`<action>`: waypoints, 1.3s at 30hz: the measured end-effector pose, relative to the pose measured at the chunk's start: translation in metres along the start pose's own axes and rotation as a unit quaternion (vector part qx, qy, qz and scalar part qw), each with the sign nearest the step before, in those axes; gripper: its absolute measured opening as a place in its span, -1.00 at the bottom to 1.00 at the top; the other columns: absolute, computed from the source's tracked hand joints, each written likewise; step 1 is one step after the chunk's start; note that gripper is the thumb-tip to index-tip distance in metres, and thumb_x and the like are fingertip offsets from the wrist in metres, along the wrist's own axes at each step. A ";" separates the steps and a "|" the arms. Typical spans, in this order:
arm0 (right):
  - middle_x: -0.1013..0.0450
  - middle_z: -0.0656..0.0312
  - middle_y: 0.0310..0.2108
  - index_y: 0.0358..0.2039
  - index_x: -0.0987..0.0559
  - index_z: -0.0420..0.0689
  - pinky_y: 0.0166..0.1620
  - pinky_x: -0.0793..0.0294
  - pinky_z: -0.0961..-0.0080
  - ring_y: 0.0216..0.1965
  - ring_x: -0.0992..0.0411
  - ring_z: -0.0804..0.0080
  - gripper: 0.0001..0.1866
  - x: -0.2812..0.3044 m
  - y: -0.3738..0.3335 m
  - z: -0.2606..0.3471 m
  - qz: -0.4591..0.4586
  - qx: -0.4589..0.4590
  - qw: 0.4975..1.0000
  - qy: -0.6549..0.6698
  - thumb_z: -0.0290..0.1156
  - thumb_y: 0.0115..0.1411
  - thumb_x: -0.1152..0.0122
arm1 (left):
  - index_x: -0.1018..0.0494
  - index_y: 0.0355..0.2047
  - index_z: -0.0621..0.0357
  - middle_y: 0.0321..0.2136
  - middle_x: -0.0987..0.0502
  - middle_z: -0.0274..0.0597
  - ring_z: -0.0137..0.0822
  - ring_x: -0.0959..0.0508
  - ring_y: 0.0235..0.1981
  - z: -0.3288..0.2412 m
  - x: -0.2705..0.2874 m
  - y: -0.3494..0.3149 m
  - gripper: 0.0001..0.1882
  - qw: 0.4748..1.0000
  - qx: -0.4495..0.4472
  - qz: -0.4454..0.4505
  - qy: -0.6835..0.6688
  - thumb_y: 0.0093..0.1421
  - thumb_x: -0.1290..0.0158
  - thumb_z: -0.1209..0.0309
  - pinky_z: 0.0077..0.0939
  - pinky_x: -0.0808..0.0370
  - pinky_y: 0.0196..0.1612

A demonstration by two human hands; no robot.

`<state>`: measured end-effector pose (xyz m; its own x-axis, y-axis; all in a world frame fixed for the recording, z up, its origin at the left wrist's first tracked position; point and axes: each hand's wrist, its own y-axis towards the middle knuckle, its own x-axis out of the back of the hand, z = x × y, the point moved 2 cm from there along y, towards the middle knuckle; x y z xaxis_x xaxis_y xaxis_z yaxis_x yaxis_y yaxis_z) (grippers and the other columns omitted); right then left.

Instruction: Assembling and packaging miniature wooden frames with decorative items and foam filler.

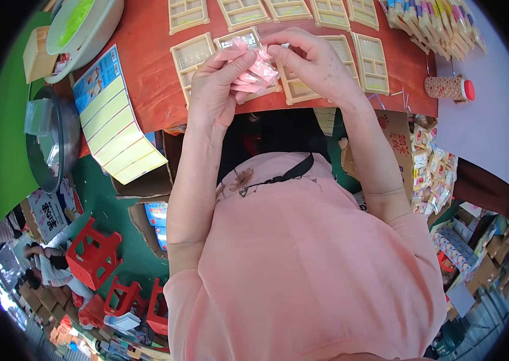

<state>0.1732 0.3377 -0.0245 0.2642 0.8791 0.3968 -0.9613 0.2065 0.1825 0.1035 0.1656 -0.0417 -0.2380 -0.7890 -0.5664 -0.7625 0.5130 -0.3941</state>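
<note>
Resting in left hand [217, 79], pink packets [260, 73]

I see from my side that both arms reach to the far side, the bare left forearm [197, 180] going nearly straight away and the bare right forearm [375, 150] slanting toward the left. At the end of them the left hand [215, 81] is curled inward, its thumb [239, 65] lying over and pointing right and far, while the right hand [317, 66] shows me its back and brings thumb and index finger together in a pinch. Both wrists bend inward, so the fingertips come near to each other.
</note>
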 end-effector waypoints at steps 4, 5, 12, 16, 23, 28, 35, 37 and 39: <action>-0.48 0.32 -0.14 0.05 -0.56 -0.17 -0.14 -0.42 0.63 -0.21 -0.40 0.59 -0.71 0.006 -0.007 -0.005 0.051 0.029 0.998 -0.009 -0.51 0.32 -0.12 | -0.61 -0.28 0.19 -0.41 -0.61 -0.25 -0.48 -0.59 -0.51 0.003 -0.004 0.005 -0.87 0.999 0.031 0.038 0.024 0.15 -0.30 0.53 -0.67 -0.38 -0.68; -0.48 0.32 -0.16 0.04 -0.55 -0.17 -0.12 -0.42 0.63 -0.20 -0.41 0.59 -0.71 0.006 -0.009 -0.006 0.060 0.014 0.998 -0.022 -0.55 0.30 -0.11 | -0.61 -0.28 0.19 -0.41 -0.62 -0.25 -0.48 -0.60 -0.51 0.005 -0.004 0.009 -0.86 0.997 0.043 0.064 0.030 0.14 -0.32 0.53 -0.68 -0.38 -0.67; -0.46 0.30 -0.22 -0.04 -0.55 -0.19 -0.13 -0.43 0.62 -0.23 -0.40 0.58 -0.75 0.019 -0.010 -0.014 0.054 -0.032 0.998 0.008 -0.56 0.28 -0.11 | -0.63 -0.33 0.17 -0.42 -0.60 -0.27 -0.50 -0.59 -0.48 0.012 -0.023 0.016 -0.85 0.991 0.086 0.100 0.015 0.09 -0.36 0.52 -0.67 -0.39 -0.61; -0.46 0.31 -0.26 -0.06 -0.57 -0.16 -0.15 -0.46 0.55 -0.22 -0.43 0.55 -0.78 0.035 -0.024 -0.003 0.085 -0.106 0.990 -0.026 -0.54 0.29 -0.10 | -0.63 -0.34 0.16 -0.41 -0.61 -0.28 -0.49 -0.60 -0.42 0.005 -0.014 0.021 -0.86 0.985 0.094 0.143 0.027 0.09 -0.36 0.51 -0.63 -0.48 -0.53; -0.44 0.16 -0.30 -0.09 -0.60 -0.05 -0.15 -0.49 0.32 -0.19 -0.48 0.11 -0.78 0.036 -0.038 -0.005 0.181 0.089 0.909 -0.364 -0.43 0.25 -0.19 | -0.64 -0.28 0.20 -0.39 -0.61 -0.27 -0.50 -0.59 -0.43 -0.006 -0.013 0.016 -0.83 0.988 0.068 0.095 0.103 0.09 -0.36 0.51 -0.62 -0.54 -0.44; -0.43 0.19 -0.27 -0.09 -0.59 -0.06 -0.19 -0.49 0.30 -0.22 -0.49 0.17 -0.77 0.028 -0.038 -0.012 0.159 0.081 0.928 -0.328 -0.40 0.23 -0.23 | -0.60 -0.18 0.32 -0.42 -0.62 -0.22 -0.51 -0.58 -0.53 0.005 -0.012 0.017 -0.76 0.991 0.060 0.063 0.101 0.14 -0.31 0.52 -0.72 -0.40 -0.63; -0.37 0.26 -0.32 -0.08 -0.58 -0.14 -0.32 -0.43 0.52 -0.33 -0.42 0.44 -0.75 0.040 -0.025 0.021 -0.048 0.061 0.996 -0.052 -0.46 0.22 -0.29 | -0.60 -0.20 0.32 -0.49 -0.62 -0.24 -0.50 -0.57 -0.65 0.022 -0.031 0.012 -0.77 0.969 0.071 0.094 0.219 0.14 -0.29 0.49 -0.73 -0.29 -0.71; -0.38 0.27 -0.32 -0.07 -0.58 -0.16 -0.33 -0.42 0.54 -0.32 -0.41 0.50 -0.75 0.042 -0.019 0.016 -0.020 0.148 0.980 -0.132 -0.47 0.23 -0.27 | -0.60 -0.20 0.33 -0.49 -0.62 -0.24 -0.50 -0.57 -0.66 0.025 -0.042 0.015 -0.77 0.959 0.065 0.094 0.260 0.13 -0.28 0.50 -0.74 -0.29 -0.70; -0.44 0.36 -0.30 -0.09 -0.58 -0.21 -0.30 -0.43 0.62 -0.28 -0.43 0.66 -0.81 0.049 -0.019 0.018 0.028 0.172 0.966 -0.188 -0.50 0.29 -0.23 | -0.60 -0.19 0.34 -0.50 -0.62 -0.24 -0.50 -0.57 -0.66 0.025 -0.052 0.015 -0.76 0.948 0.057 0.091 0.299 0.13 -0.27 0.50 -0.74 -0.29 -0.70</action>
<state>0.2057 0.3692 0.0080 0.2840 0.6529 0.7022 -0.9090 -0.0498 0.4139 0.1197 0.2227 -0.0361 -0.6841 -0.7167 -0.1354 -0.6140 0.6661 -0.4236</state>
